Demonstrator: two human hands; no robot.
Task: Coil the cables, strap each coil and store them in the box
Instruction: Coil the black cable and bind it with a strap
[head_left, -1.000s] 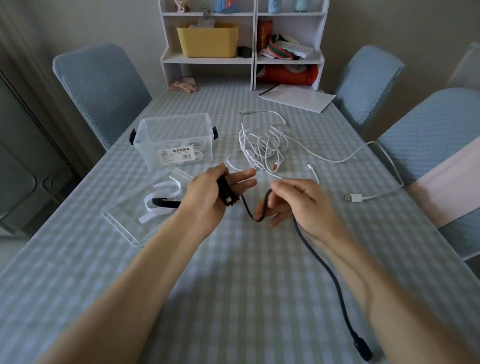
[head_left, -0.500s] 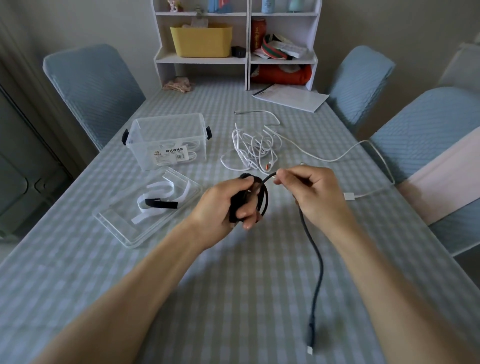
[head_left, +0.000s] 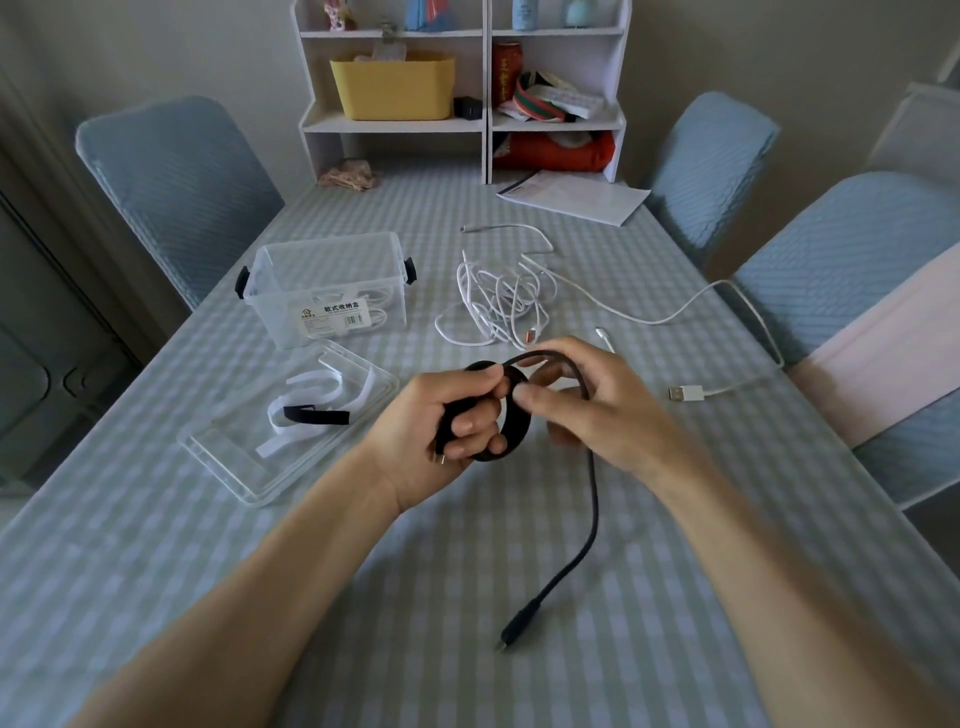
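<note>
Clear plastic storage box (head_left: 291, 270) open at table's left. Left hand (head_left: 441, 431) grips the thin black rubbery cable (head_left: 594, 499) as a coil above the table; right hand (head_left: 597, 410) pinches the next loop — tail dangling. Likely light, springy — hold at the coil's crossing.

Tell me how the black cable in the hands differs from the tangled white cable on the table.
The black cable is thick and dark; the tangled white cable is thin and pale. The black cable is partly wound into a neat loop, gripped by the left hand and guided by the right hand; the white cable lies loose and untouched on the checked tablecloth. Neither is strapped.
</note>
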